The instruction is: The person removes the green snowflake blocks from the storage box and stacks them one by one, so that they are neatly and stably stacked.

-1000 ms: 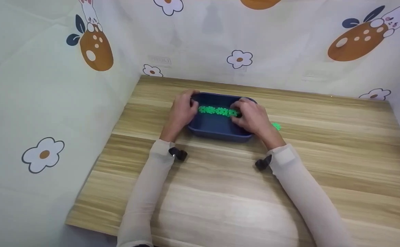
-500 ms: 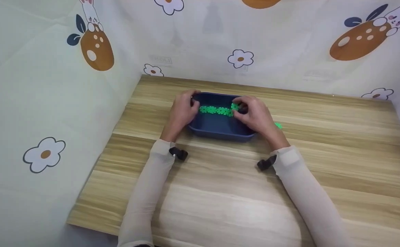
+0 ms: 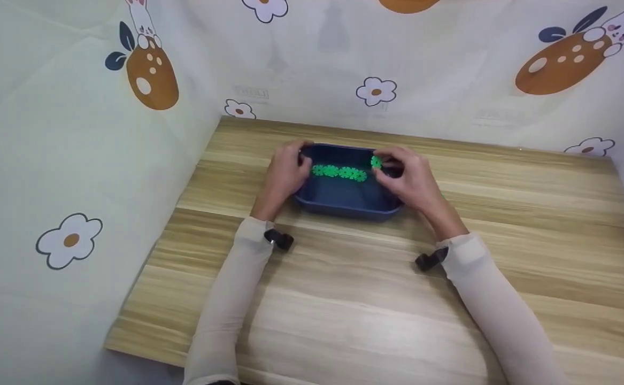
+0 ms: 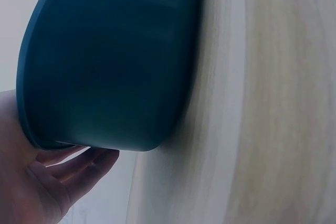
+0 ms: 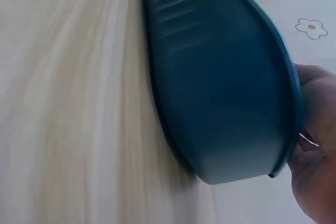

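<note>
A dark blue rectangular bin (image 3: 344, 200) stands on the table, long side toward me. My left hand (image 3: 286, 172) grips its left end, thumb over the rim; in the left wrist view the fingers (image 4: 86, 174) curl along the outer wall. Inside the bin a row of green flower-shaped plastic discs (image 3: 331, 171) lies across the middle. Over the bin's right end my right hand (image 3: 412, 176) pinches one green disc (image 3: 376, 162) between thumb and fingertips, apart from the row. The bin wall (image 5: 226, 87) hides the fingertips in the right wrist view.
The wood-grain table (image 3: 344, 299) runs up to a patterned cloth (image 3: 312, 69) at the back and another cloth wall at the left. Its left edge drops off near the front corner.
My right hand has lifted a disc from the row's right end and moved right with it. Its wrist now covers most of the loose green disc beside the bin. The left hand stays put.
</note>
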`<state>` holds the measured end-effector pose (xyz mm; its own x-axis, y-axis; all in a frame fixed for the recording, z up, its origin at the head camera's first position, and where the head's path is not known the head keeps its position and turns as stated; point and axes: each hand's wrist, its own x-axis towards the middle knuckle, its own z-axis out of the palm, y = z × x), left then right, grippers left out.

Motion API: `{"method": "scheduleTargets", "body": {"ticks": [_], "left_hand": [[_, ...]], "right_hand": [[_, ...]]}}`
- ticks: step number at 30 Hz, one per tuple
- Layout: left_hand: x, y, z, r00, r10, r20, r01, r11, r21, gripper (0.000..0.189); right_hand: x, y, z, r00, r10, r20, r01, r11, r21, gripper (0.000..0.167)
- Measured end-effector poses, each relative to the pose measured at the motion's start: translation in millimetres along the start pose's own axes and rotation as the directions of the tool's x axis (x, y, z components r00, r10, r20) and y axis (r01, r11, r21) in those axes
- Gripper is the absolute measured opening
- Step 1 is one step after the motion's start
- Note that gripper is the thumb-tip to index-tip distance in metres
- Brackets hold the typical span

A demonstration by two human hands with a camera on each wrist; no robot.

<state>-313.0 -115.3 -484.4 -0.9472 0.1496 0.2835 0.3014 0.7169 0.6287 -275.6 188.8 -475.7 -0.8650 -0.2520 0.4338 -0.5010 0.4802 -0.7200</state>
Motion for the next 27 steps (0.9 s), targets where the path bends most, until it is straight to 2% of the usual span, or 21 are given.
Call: {"method": "scheduleTargets", "body": {"ticks": [9, 17, 27], "left_hand": [[0.1, -0.3, -2.3, 1.0, 0.021, -0.001, -0.021, 1.0, 0.007, 0.036], [-0.6, -1.0, -2.8, 1.0, 0.022, -0.002, -0.022, 1.0, 0.012, 0.037], [0.0, -0.3, -0.6, 1.0, 0.022, 0.007, -0.022, 1.0, 0.005, 0.037]], "right_hand": [[-19.2, -3.2, -18.1, 1.0, -0.014, 0.009, 0.014, 0.998, 0.053, 0.035], [-35.2, 1.9, -39.3, 1.0, -0.022, 0.002, 0.022, 0.999, 0.028, 0.035], [-50.7, 20.1, -70.0, 1.0, 0.005, -0.012, -0.005, 0.999, -0.049, 0.037]]}}
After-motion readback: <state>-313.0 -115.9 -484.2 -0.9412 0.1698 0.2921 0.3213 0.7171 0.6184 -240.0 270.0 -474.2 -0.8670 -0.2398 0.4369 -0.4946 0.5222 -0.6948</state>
